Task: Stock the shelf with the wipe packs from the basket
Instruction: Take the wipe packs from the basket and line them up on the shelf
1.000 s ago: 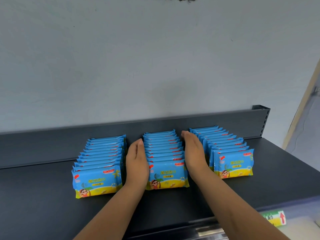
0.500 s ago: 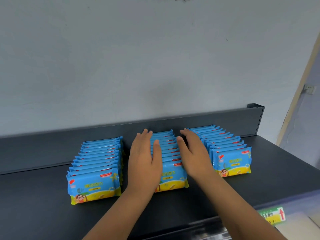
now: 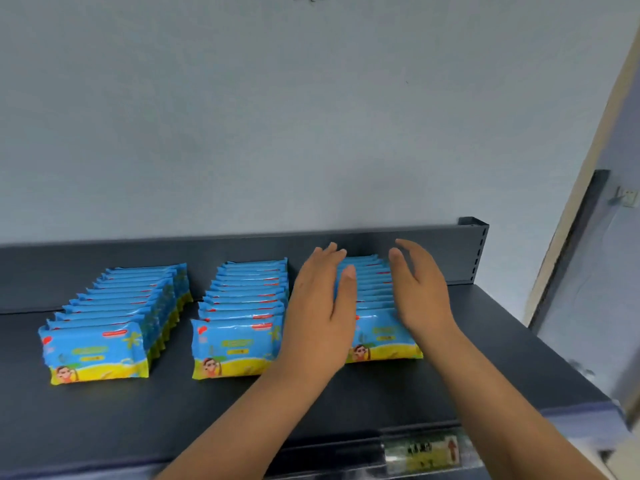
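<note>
Left grip (image 3: 322, 313): open, fingers straight and together, palm down. It lies along the left side of the right row of wipe packs (image 3: 373, 289), thumb over the pack tops. It holds nothing.

Right grip (image 3: 420, 294): open, fingers straight, tips slightly raised and blurred. It sits along the right side of the same row. Contact with the packs: cannot tell. It holds nothing.

Right row: packs stand on edge, front to back, between the two grips, near the shelf's right back corner. Middle row (image 3: 242, 317): just beside the left grip, same arrangement, not touched. Left row (image 3: 104, 323): well apart, towards the shelf's left end, fanned slightly to the right at the back.

Shelf (image 3: 173, 410): dark grey, matt. Low back rail (image 3: 104, 271) along the back edge, ending in a slotted upright (image 3: 475, 251) at the right back corner. Label strip (image 3: 422, 452) on the front edge, with a red arrow; text unreadable.

Room: pale grey-blue wall (image 3: 311, 133) behind the shelf; beige trim (image 3: 595, 168) and a wall socket (image 3: 628, 199) to the right.

Against 0.5 s ago: both grips lay on the middle row; now both are at the right row. The view has swung right. All three rows look unchanged in position.
</note>
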A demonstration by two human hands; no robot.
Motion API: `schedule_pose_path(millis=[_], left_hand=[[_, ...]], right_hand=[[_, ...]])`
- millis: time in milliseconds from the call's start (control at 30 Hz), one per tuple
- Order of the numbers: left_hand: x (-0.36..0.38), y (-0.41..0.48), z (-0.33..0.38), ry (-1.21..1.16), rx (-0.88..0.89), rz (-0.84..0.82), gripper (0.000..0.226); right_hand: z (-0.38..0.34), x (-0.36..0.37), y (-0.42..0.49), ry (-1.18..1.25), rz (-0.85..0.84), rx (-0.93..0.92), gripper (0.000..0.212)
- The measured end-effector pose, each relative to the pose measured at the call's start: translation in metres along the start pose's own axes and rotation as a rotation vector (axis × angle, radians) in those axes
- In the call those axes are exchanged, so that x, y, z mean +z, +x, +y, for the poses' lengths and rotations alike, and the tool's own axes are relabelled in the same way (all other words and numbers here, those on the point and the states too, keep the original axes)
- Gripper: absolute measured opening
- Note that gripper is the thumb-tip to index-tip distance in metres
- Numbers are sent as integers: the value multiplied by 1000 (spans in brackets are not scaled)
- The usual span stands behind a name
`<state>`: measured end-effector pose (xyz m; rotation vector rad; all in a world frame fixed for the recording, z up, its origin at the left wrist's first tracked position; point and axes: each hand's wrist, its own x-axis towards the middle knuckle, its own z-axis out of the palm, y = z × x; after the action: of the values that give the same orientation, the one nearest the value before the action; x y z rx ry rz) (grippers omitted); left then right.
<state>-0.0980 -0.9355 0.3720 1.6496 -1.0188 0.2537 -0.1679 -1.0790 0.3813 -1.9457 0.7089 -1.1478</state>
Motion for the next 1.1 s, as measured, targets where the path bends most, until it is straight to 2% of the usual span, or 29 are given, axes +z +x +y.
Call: schedule_pose_path(millis=[133, 233, 300, 367, 467, 867, 1100], left_hand=[[44, 6, -1, -591, -475, 92, 55], [60, 10, -18, -805, -735, 158, 72], [63, 11, -19, -808, -853, 168, 77], [62, 14, -16, -758, -892, 144, 66], [63, 14, -16, -782, -912, 38, 63], [65, 13, -18, -874, -905, 3, 59], [70, 20, -26, -892, -914, 47, 61]], right_hand=[[24, -19, 10, 371, 15, 307, 23], [32, -27, 17, 521, -90, 557, 28], [35, -27, 21, 649, -186, 743, 40], [37, -25, 21, 757, -292, 836, 51], [44, -18, 21, 824, -369, 845, 65], [41, -12, 14, 907, -427, 774, 55], [43, -4, 20, 897, -389, 820, 61]])
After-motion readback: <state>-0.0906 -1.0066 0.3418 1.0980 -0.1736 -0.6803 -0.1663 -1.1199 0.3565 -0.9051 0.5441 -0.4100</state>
